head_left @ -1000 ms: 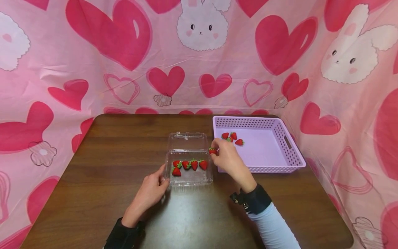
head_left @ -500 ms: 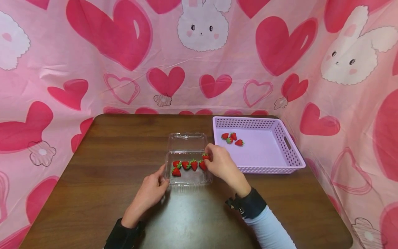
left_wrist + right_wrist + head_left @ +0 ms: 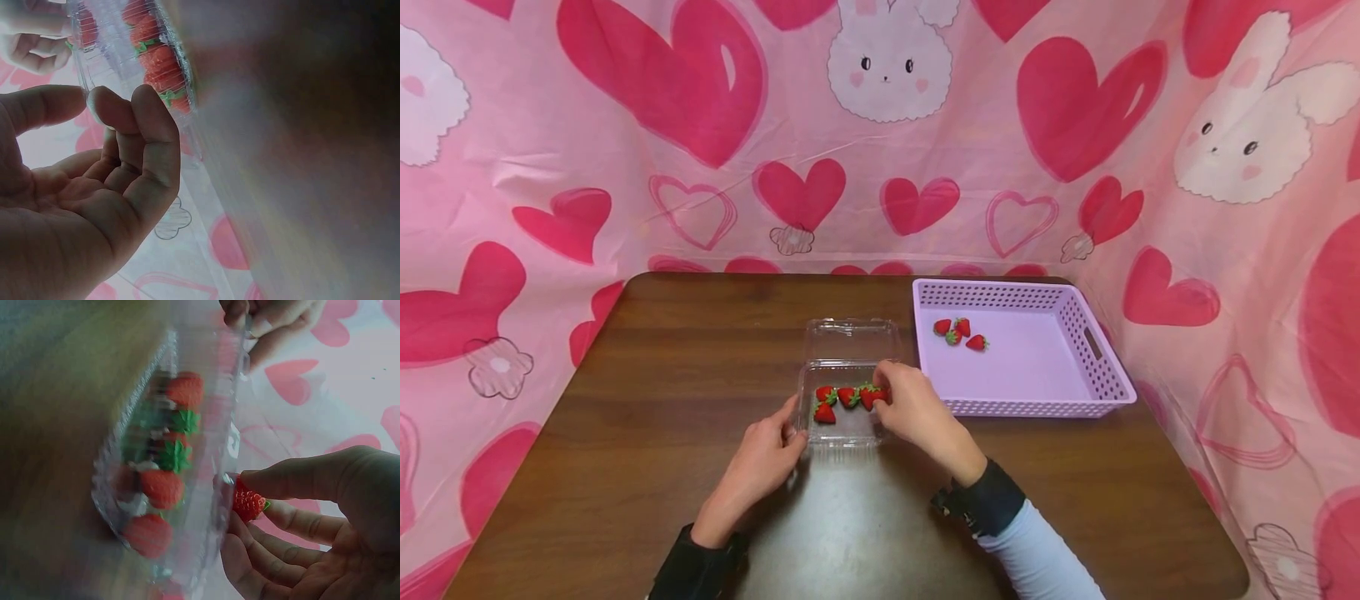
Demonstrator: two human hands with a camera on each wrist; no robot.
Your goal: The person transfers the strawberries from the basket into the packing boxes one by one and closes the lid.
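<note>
A clear plastic clamshell box [image 3: 842, 437] stands on the table with its lid [image 3: 852, 340] folded back. Several strawberries [image 3: 847, 397] lie inside, most in a row with one in front at the left. My left hand [image 3: 760, 458] pinches the box's left rim between thumb and fingers. Over the box's right side, my right hand [image 3: 917, 408] holds another strawberry [image 3: 249, 503] by its fingertips, its green leaves toward the palm in the right wrist view. That hand hides the right end of the row in the head view.
A lilac perforated basket [image 3: 1030, 367] sits right of the box, with several strawberries [image 3: 976, 342] at its left back. Brown table [image 3: 662, 417] surrounds both. A pink cloth [image 3: 865, 217] with hearts and rabbits hangs behind.
My right hand has carried its strawberry left and toward me, from beside the basket's left edge to over the box. My left hand has stayed at the box's rim.
</note>
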